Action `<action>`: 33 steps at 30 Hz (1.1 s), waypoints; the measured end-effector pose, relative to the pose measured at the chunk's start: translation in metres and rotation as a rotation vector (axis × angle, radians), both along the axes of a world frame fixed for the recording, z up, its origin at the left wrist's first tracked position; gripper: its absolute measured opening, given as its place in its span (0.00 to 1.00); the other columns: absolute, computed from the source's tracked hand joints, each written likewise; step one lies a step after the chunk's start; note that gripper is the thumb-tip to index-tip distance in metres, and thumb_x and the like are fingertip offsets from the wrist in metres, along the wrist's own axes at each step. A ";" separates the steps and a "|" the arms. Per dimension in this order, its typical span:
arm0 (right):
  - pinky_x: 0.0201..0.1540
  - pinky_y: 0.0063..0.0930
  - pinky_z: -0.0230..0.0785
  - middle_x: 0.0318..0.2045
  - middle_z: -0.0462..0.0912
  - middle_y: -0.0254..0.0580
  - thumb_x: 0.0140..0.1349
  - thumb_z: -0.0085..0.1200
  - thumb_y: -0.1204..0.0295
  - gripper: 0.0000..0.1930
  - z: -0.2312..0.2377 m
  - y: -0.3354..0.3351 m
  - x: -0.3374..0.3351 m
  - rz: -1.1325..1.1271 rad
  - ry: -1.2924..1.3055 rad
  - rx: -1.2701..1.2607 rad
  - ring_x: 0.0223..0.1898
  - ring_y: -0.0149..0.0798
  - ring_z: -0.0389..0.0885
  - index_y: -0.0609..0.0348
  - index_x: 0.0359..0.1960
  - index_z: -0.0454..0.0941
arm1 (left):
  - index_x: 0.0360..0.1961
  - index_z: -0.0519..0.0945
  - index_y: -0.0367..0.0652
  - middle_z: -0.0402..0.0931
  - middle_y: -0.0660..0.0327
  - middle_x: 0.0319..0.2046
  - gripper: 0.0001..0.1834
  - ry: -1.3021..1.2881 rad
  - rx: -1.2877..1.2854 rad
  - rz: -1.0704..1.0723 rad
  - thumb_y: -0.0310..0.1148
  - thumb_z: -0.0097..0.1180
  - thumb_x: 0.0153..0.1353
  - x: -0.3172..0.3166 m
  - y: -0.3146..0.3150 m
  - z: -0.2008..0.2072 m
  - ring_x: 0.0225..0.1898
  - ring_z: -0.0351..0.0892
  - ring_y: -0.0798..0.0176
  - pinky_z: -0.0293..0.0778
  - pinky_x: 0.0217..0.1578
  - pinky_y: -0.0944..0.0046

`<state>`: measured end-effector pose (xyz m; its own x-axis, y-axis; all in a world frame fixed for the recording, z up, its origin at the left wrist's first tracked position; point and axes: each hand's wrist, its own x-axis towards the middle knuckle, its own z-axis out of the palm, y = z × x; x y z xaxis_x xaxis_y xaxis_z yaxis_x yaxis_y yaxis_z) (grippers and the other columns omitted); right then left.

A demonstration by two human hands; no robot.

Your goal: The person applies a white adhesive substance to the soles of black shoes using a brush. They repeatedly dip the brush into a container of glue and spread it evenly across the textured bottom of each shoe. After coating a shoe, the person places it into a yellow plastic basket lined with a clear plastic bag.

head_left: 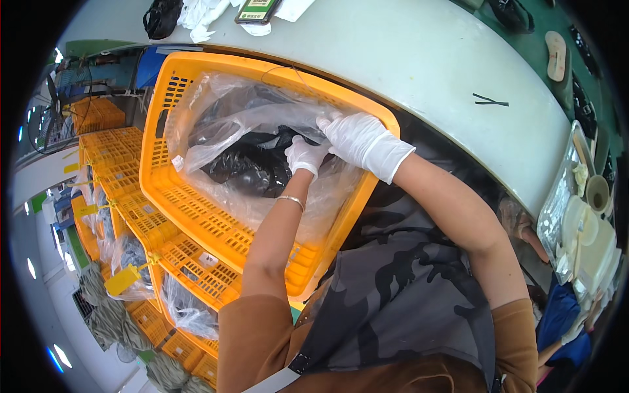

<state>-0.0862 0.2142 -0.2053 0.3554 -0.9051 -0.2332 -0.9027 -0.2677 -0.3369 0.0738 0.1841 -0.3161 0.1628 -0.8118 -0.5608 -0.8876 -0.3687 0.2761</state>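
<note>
An orange plastic crate [190, 213], tilted in view, is lined with a large clear plastic bag [252, 121]. Dark, shiny black material [246, 167] lies inside the bag's opening. My left hand [306, 157], in a white glove, reaches over the bag's mouth with its fingers curled at the edge of the black material; what they pinch is hidden. Beside it, my right hand [363, 141], also white-gloved, is closed on the bag's clear film near the crate's right rim. Its fingertips are partly hidden in the folds.
A pale worktable [419, 52] runs behind the crate, with a phone [257, 10] and two thin black strips [491, 101] on it. Orange crates [141, 216] with bagged contents and yellow tags are stacked at left. A foil-covered tray [562, 190] stands at right, near another person's arm.
</note>
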 end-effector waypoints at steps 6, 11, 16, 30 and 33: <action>0.30 0.39 0.74 0.38 0.77 0.51 0.52 0.58 0.63 0.22 -0.001 0.000 -0.001 0.001 0.003 0.010 0.31 0.47 0.81 0.61 0.45 0.68 | 0.51 0.70 0.42 0.68 0.44 0.48 0.38 -0.161 0.022 0.181 0.59 0.58 0.45 -0.041 -0.010 -0.012 0.50 0.71 0.47 0.71 0.46 0.58; 0.32 0.40 0.74 0.37 0.77 0.53 0.51 0.58 0.63 0.22 -0.001 0.001 -0.007 0.026 0.013 0.019 0.32 0.48 0.81 0.62 0.44 0.68 | 0.52 0.69 0.40 0.69 0.45 0.50 0.38 -0.049 -0.003 0.073 0.56 0.59 0.45 -0.038 -0.011 0.002 0.52 0.71 0.47 0.70 0.49 0.57; 0.34 0.40 0.73 0.39 0.77 0.54 0.50 0.59 0.64 0.22 0.005 -0.001 -0.002 0.037 -0.007 0.041 0.35 0.49 0.80 0.62 0.45 0.68 | 0.57 0.64 0.33 0.71 0.42 0.50 0.53 0.265 -0.155 0.147 0.49 0.72 0.29 0.015 0.008 -0.006 0.53 0.72 0.47 0.66 0.54 0.58; 0.38 0.38 0.74 0.54 0.70 0.55 0.53 0.58 0.63 0.24 0.010 0.001 -0.006 0.055 0.016 0.116 0.37 0.49 0.80 0.60 0.49 0.68 | 0.61 0.56 0.30 0.63 0.35 0.53 0.56 0.313 -0.035 -0.258 0.53 0.68 0.36 0.058 0.062 0.031 0.54 0.67 0.43 0.65 0.53 0.58; 0.39 0.39 0.74 0.54 0.69 0.56 0.53 0.57 0.62 0.25 0.010 -0.003 -0.001 0.136 0.034 0.174 0.38 0.50 0.80 0.59 0.50 0.68 | 0.60 0.57 0.26 0.70 0.39 0.49 0.55 0.110 0.023 -0.402 0.52 0.68 0.39 0.048 0.055 0.039 0.51 0.71 0.47 0.68 0.51 0.58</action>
